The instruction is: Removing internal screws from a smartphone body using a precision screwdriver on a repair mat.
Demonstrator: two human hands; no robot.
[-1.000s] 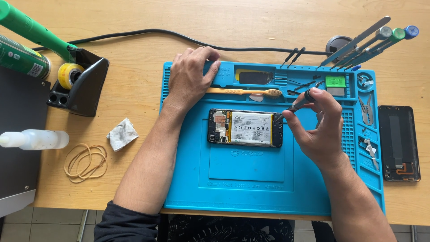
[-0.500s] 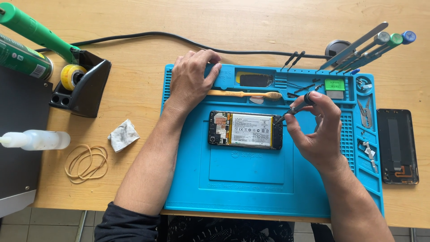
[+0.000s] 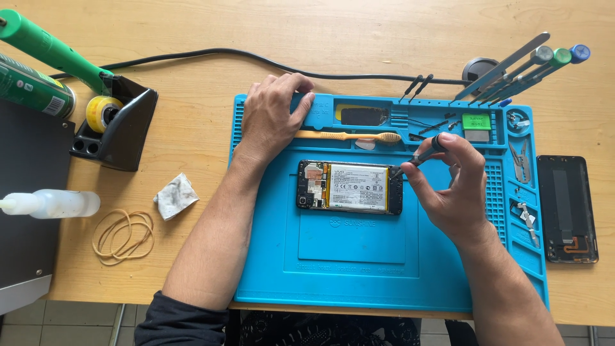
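- One opened phone (image 3: pixel 350 186), back cover off, battery and circuit board showing, lying flat and lengthwise in the middle of my blue work mat (image 3: pixel 352 275).
- One small screwdriver (image 3: pixel 419 156), pinched between thumb and fingers of my right hand (image 3: pixel 451 192); its tip touches the phone's upper right corner.
- My left hand (image 3: pixel 272 115): holding nothing, palm down, fingers loosely curled, resting on the mat's upper left rim, well apart from the phone.
- One wooden-coloured spudger (image 3: pixel 346 135), lying across the mat just above the phone, its left end beside my left hand.
- One small green block (image 3: pixel 476 122) in a compartment along the mat's top edge.
- Several long tools (image 3: pixel 525 67), fanned out past the mat's top right corner.
- One removed back cover (image 3: pixel 567 208), dark, on the table right of the mat.
- One soldering-iron stand (image 3: pixel 118 122) with a green-handled iron (image 3: pixel 51 48), far left.
- One crumpled wipe (image 3: pixel 174 196), a bundle of rubber bands (image 3: pixel 123 236) and a clear squeeze bottle (image 3: pixel 54 204), left of the mat.
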